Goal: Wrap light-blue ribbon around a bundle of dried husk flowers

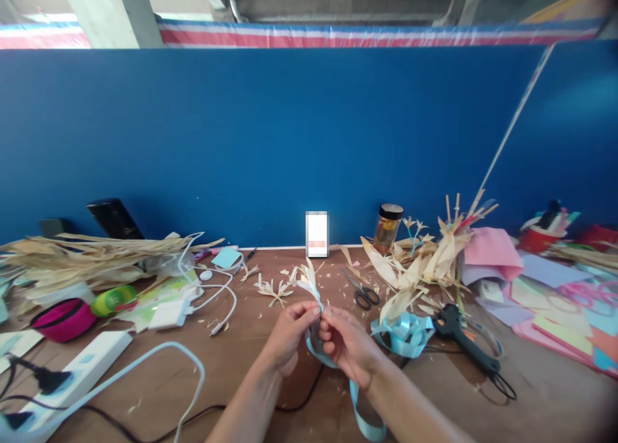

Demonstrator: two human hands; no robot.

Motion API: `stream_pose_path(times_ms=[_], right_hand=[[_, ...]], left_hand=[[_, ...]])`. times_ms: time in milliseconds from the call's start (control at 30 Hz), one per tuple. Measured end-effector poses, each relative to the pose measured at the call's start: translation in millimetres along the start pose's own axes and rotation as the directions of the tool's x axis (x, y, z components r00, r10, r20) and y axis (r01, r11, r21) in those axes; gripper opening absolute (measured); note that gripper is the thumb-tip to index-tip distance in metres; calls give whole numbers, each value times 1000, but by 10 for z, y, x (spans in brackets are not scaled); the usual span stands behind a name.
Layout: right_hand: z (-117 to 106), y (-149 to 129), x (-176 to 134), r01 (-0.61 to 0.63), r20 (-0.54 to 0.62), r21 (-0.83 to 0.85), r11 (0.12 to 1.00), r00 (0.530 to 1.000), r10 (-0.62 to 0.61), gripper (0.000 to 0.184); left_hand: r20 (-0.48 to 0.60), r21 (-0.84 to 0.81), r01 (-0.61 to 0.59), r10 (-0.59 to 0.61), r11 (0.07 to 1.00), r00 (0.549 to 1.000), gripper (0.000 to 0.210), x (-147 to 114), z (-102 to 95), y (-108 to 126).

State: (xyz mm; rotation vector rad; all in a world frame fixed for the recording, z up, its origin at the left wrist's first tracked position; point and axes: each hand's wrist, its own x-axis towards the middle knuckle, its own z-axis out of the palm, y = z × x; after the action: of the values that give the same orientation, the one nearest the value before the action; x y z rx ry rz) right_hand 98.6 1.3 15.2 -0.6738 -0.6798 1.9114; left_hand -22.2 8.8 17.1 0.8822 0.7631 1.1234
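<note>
At the middle of the table, my left hand [288,335] is closed in a pinch at the base of a small pale flower of dried husk [309,281]. Its petals point up and away from me. Against it, my right hand [351,345] has its fingertips closed on a light blue ribbon [355,401] where it meets the flower's stem. The ribbon loops below the fingers and trails down past my right wrist. A loose heap of blue ribbon [405,335] lies to the right. Fingers hide most of the stem.
Scissors [365,295] and loose husk flowers [274,290] lie beyond my hands. A black glue gun [466,343], dried husks [434,263] and coloured paper [555,314] are on the right. Leftward are a power strip [82,378], cables and a husk pile [101,256]. A lidded jar [387,229] stands behind.
</note>
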Motion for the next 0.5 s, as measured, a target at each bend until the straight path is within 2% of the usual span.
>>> stream_pose_path(times_ms=[133,300,400,433,500], right_hand=[[-19,48,1,-42,75,134,990,997,32,16],[-33,81,10,-65,94,90,994,994,56,18],[-47,46,26,14,31,-140,990,999,-9,23],[-49,20,30,78,2,-258,963,997,-81,24],[-48,-48,27,236,-32,-491,839,957,-288,23]], left_hand=[[-26,-61,16,-17,998,1000,15,-12,9,-27],[-36,-42,18,-19,999,999,17,-13,15,-44],[-62,12,-47,48,999,997,19,6,15,-23],[-93,45,-83,87,996,992,20,13,16,-14],[-162,125,-136,155,983,974,18,20,19,-2]])
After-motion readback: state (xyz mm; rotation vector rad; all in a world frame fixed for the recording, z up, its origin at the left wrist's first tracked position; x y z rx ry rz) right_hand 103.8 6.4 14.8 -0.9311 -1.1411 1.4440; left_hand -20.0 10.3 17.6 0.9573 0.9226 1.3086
